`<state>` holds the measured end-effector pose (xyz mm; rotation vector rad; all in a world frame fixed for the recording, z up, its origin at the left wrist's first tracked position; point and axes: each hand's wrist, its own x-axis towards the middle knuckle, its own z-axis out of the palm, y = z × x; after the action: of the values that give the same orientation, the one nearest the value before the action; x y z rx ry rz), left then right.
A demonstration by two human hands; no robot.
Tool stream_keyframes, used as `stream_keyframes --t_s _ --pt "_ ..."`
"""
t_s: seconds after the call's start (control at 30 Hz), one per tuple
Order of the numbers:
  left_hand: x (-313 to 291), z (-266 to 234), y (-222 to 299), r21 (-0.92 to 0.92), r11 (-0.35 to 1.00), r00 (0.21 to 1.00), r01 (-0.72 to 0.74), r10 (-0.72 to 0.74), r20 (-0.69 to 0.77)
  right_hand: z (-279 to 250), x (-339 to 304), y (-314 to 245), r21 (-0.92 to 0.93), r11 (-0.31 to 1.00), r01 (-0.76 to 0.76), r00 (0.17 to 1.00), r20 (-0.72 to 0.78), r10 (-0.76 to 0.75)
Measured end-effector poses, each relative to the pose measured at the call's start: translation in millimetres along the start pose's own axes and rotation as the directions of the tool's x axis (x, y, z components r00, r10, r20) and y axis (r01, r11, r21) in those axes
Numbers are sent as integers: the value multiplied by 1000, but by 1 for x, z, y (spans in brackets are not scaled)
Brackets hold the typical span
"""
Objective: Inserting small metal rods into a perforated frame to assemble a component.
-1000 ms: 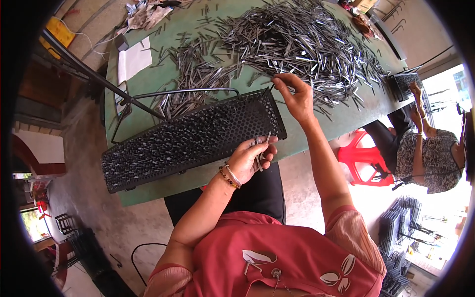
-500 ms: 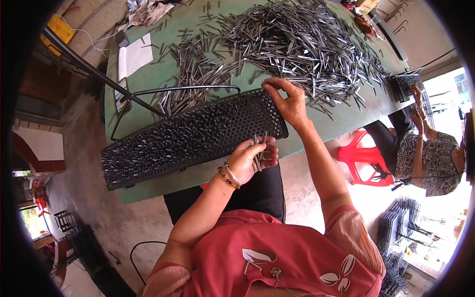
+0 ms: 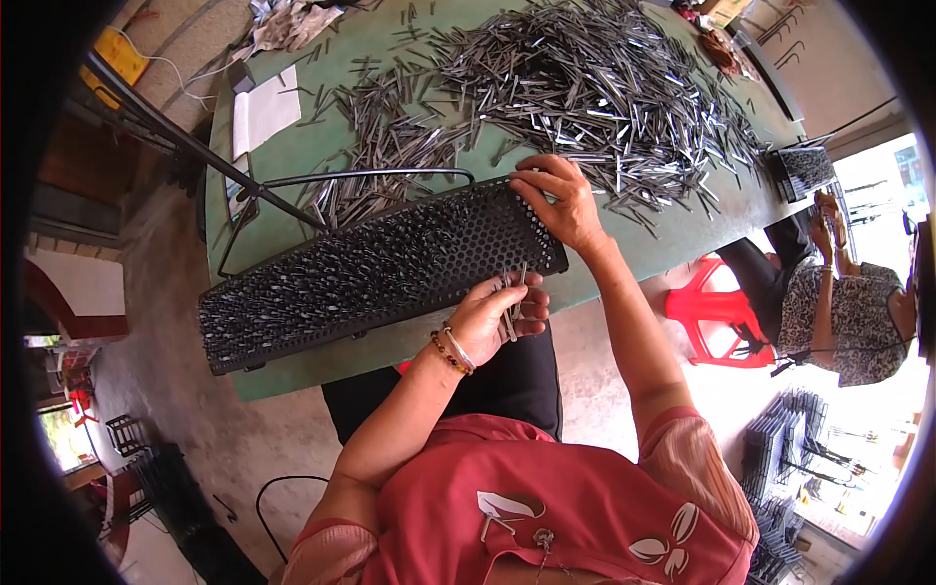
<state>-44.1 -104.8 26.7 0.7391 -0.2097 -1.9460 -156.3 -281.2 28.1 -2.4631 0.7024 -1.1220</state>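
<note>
A long black perforated metal panel (image 3: 473, 244) lies slanted along the near edge of the green table. Dark thin strips (image 3: 322, 278) stand densely in its holes from the left end to past the middle; bare holes show at the right end. My left hand (image 3: 487, 317) is closed on several thin metal strips (image 3: 514, 307), just below the panel's near edge. Over the panel's right end, my right hand (image 3: 568, 207) has its fingers bent and pressed together at the holes near the far edge. Whatever its fingertips hold is hidden.
A large heap of metal strips (image 3: 604, 93) covers the table's far side, with a smaller pile (image 3: 390, 146) left of it. A black bent rod frame (image 3: 370, 175) reaches over the panel. White paper (image 3: 265, 112) lies at left. Another person sits right, beside a red stool (image 3: 717, 312).
My right hand has shifted slightly at the panel's right end, its fingers now bent lower over the holes. My left hand barely moves and keeps its strips.
</note>
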Motion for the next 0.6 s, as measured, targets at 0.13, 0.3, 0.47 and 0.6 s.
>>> stream_keyframes --t_s 0.13,0.3,0.47,0.6 --pt "0 3 -1 6 1000 1000 -10 10 5 -8 5 1 -26 999 34 994 107 -31" --pt "0 1 -1 12 1000 1000 -14 14 -4 -17 11 4 -22 997 79 981 181 -74" --pt "0 2 -2 10 1000 1000 -17 17 -6 -13 8 3 -56 996 75 988 142 -67" --pt "0 1 -3 4 1000 1000 -15 15 -4 -12 6 1 -72 989 132 983 137 -121"
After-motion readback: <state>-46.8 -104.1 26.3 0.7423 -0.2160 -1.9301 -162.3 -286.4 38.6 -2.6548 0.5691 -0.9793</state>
